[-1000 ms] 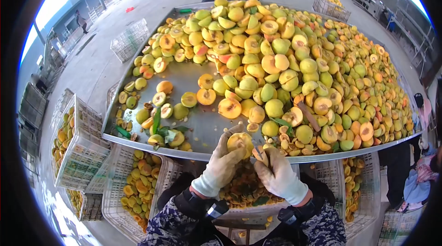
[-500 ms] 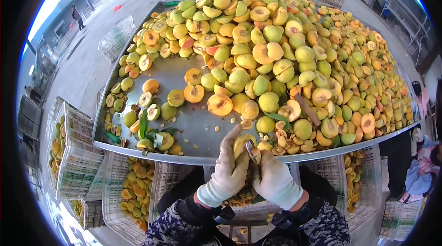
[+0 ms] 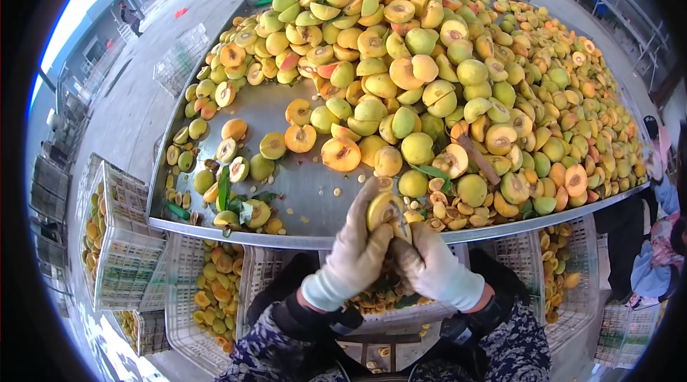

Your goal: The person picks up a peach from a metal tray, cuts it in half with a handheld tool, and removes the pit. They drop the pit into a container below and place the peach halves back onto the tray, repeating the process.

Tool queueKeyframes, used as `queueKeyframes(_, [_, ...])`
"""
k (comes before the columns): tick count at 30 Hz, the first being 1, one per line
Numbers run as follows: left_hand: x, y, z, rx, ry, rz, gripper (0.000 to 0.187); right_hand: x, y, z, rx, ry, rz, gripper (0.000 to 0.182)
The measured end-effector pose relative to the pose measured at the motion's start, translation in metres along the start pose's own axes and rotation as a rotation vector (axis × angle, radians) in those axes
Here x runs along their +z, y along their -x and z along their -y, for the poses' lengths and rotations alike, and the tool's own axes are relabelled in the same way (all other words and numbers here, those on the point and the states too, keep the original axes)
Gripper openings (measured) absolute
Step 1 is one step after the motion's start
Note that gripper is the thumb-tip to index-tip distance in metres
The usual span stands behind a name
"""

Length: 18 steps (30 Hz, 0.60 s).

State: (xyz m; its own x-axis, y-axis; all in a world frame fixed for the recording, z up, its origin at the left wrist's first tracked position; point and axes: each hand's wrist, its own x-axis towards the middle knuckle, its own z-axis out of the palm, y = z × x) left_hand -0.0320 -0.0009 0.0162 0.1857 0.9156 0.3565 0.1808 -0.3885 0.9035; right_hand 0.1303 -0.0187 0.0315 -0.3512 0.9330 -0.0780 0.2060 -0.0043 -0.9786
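In front of the metal table edge, my left hand (image 3: 353, 253), in a whitish work glove, is closed around a cut yellow peach half (image 3: 384, 212) with its cut face turned right. My gloved right hand (image 3: 434, 262) is closed on a small metal pitting tool (image 3: 402, 229), whose curved metal part lies against the fruit; its handle is hidden in the fingers. Both hands meet at the peach, above a crate of scraps. Just beyond the fingertips lie several pits and small cut pieces (image 3: 447, 217).
A large heap of halved peaches (image 3: 429, 81) covers much of the metal table (image 3: 300, 199). A brown stick (image 3: 478, 160) lies on the heap. Plastic crates of fruit (image 3: 218, 285) stand below the front edge. People sit at the far side and at the right.
The peach half has turned so its cut face shows more, and the tool's metal loop has moved down to its right side. My right hand has tilted and shifted slightly right.
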Motion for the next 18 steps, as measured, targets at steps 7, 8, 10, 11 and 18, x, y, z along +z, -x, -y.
queueKeyframes(7, [-0.028, -0.014, -0.01, -0.366, 0.272, 0.238, 0.045, -0.004, 0.004, 0.014, -0.034, 0.297, 0.078, 0.023])
queueKeyframes(8, [-0.029, -0.016, -0.009, -0.419, 0.357, 0.299, 0.044, -0.005, 0.003, 0.02, 0.051, 0.25, 0.114, 0.021])
queueKeyframes(10, [-0.027, -0.016, -0.008, -0.391, 0.284, 0.316, 0.043, 0.001, 0.003, 0.004, -0.035, 0.359, 0.083, 0.021])
queueKeyframes(11, [-0.025, -0.016, -0.006, -0.296, 0.071, 0.326, 0.043, 0.003, 0.002, -0.001, -0.126, 0.469, 0.044, 0.022])
queueKeyframes(18, [-0.027, -0.016, -0.016, -0.356, 0.312, 0.301, 0.045, -0.018, 0.004, 0.014, 0.392, -0.47, 0.379, 0.033])
